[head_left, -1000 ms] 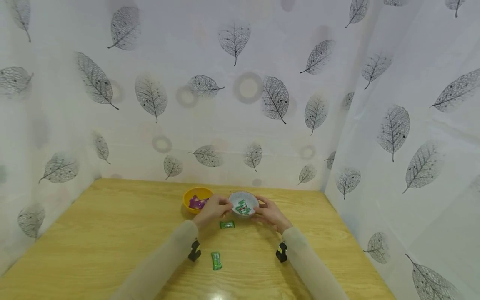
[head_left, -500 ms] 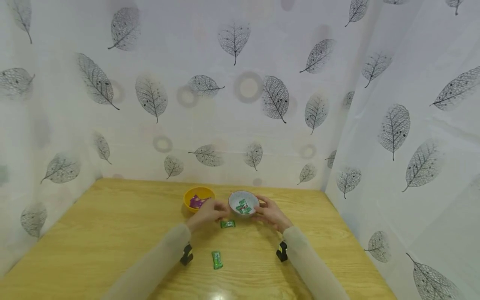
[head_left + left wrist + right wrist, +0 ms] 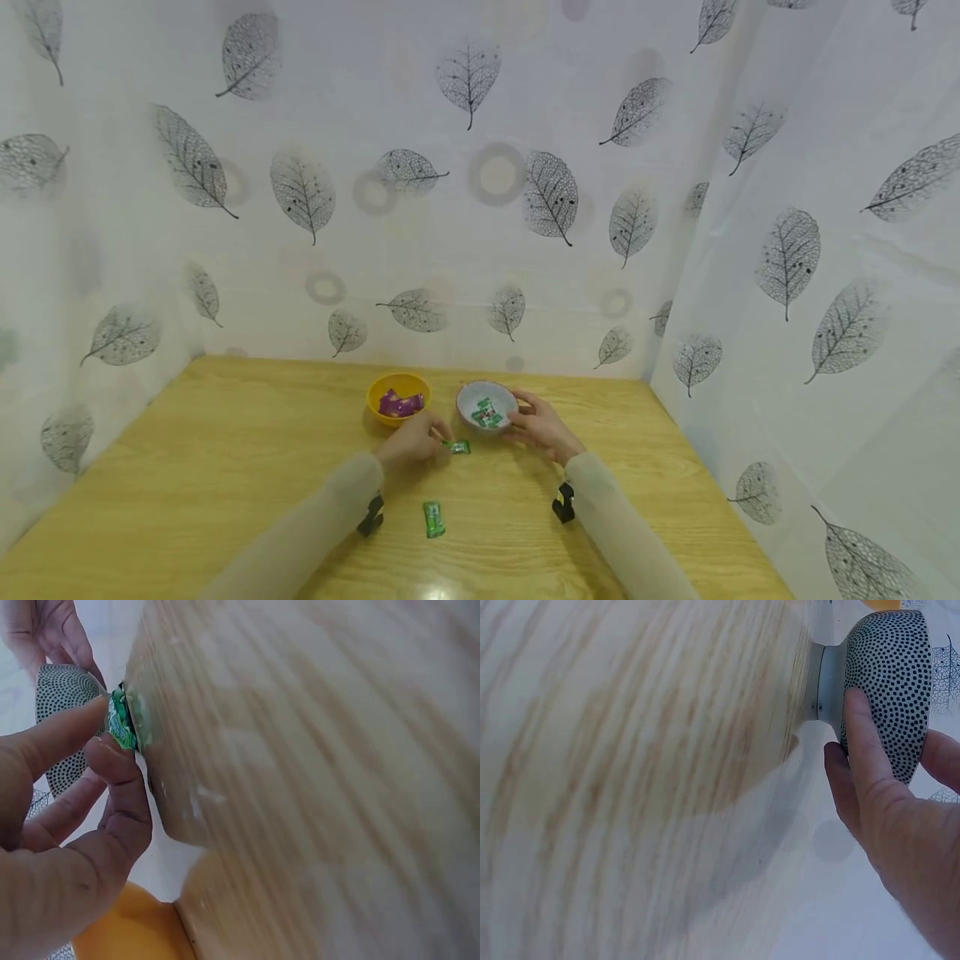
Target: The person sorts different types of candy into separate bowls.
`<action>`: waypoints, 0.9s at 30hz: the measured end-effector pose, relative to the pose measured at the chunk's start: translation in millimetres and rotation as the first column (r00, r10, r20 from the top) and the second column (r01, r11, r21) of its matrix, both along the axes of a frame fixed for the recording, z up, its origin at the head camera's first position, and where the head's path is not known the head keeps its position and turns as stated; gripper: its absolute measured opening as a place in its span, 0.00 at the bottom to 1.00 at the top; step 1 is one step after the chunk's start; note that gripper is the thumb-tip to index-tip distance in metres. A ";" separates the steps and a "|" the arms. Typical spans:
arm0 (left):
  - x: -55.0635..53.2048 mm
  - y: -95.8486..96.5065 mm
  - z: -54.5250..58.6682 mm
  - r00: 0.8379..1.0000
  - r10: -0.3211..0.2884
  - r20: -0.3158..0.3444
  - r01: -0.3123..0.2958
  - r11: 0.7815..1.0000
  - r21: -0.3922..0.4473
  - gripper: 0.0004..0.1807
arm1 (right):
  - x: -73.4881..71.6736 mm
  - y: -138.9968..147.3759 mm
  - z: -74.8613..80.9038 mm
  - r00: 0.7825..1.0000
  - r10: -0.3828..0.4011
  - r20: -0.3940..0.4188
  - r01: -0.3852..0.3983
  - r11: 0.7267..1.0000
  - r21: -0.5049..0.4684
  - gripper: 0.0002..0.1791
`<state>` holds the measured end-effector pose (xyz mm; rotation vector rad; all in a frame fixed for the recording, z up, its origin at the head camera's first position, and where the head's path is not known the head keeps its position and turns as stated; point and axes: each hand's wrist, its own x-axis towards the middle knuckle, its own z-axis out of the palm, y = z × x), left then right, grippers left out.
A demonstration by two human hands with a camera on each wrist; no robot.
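My left hand (image 3: 412, 440) is low over the table, thumb and index fingertips right at the near end of a green-wrapped candy (image 3: 459, 447). In the left wrist view a gap shows between those fingertips, with the candy (image 3: 121, 720) lying just beyond them. My right hand (image 3: 542, 427) holds the right side of a small bowl (image 3: 472, 393), white inside and black-dotted outside. Seen from the right wrist, fingers lie along the dotted wall (image 3: 889, 682) and the thumb is over the rim. Several green candies (image 3: 487, 413) are inside this bowl.
To the left stands a yellow bowl (image 3: 372, 408) holding purple-wrapped candies (image 3: 400, 405). Another green candy (image 3: 433, 519) lies nearer the front, between the forearms. A leaf-printed curtain (image 3: 480, 250) rises behind the wooden table (image 3: 247, 450) and along its sides.
My left hand has let go of the dotted bowl's left rim and moved left and down to the green candy in front of it. The right hand stays on the bowl.
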<state>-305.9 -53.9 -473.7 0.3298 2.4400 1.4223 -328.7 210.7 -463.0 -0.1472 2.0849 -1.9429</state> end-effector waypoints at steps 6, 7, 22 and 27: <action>-4.1 6.8 -1.1 0.998 -0.012 -0.058 0.004 0.991 -0.134 0.13 | 1.7 -0.8 1.8 1.000 0.002 -0.003 -0.002 1.000 0.014 0.33; -4.9 7.8 -1.1 0.997 -0.013 -0.071 0.003 0.988 -0.152 0.12 | 2.0 -0.7 1.9 1.000 0.002 -0.004 -0.002 1.000 0.018 0.33; -5.3 1.3 6.7 0.958 -0.260 -0.124 0.225 0.944 -0.243 0.09 | 2.0 -0.3 2.2 1.000 -0.001 -0.010 0.001 1.000 0.024 0.32; -5.6 -4.8 6.8 0.933 -0.351 -0.080 0.328 0.920 -0.213 0.11 | 3.2 -0.2 1.2 1.000 0.006 -0.011 -0.005 1.000 0.026 0.32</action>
